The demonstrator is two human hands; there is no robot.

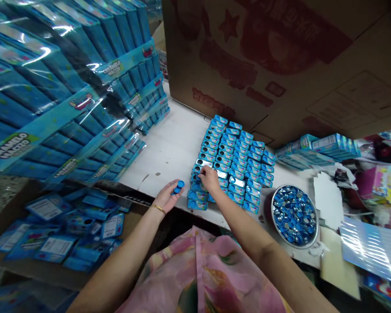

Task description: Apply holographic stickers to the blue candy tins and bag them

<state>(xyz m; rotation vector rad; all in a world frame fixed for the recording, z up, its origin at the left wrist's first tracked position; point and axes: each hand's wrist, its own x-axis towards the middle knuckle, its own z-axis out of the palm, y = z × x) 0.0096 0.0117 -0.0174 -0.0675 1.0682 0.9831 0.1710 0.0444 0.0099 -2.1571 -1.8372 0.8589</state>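
Observation:
Several rows of small blue boxes [237, 158] lie side by side on the white table [172, 148], each with a round window in its top. My right hand [209, 179] rests on the near left boxes with its fingers pinched on a small blue disc. My left hand [168, 194] hovers at the table's near edge, curled round a few blue discs [179, 186]. A metal bowl [293, 215] full of blue discs stands to the right of the boxes.
Shrink-wrapped stacks of blue cartons [68, 87] rise at the left. A large cardboard box [280, 61] stands behind the rows. Below the table at the left, an open carton [65, 230] holds loose blue packs. Flat packs [322, 150] and plastic sheets [371, 248] lie at the right.

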